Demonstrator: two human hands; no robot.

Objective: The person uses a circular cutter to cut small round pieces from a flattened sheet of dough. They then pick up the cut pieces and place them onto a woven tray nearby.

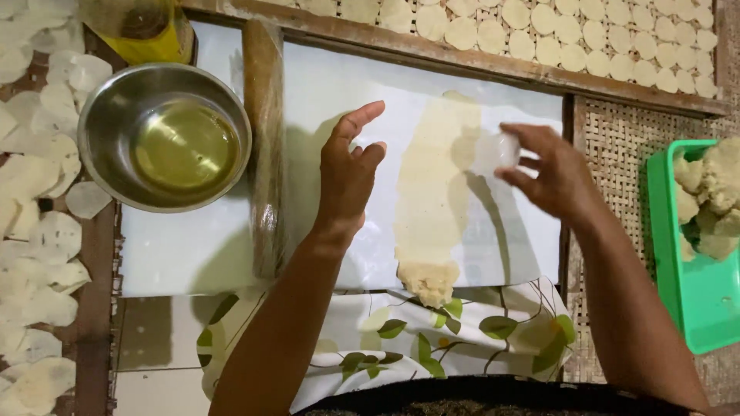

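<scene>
A long strip of thin pale dough lies on a white board, with a thicker lump at its near end. My right hand hovers over the strip's far right side and pinches a small round translucent cutter. My left hand floats just left of the strip, fingers loosely apart, holding nothing. A wooden rolling pin wrapped in clear film lies on the board to the left of that hand.
A steel bowl of yellowish oil sits at the left, an oil bottle behind it. Cut dough discs fill a woven tray at the back and lie at the left. A green tub with dough lumps stands right. Leaf-print cloth lies near.
</scene>
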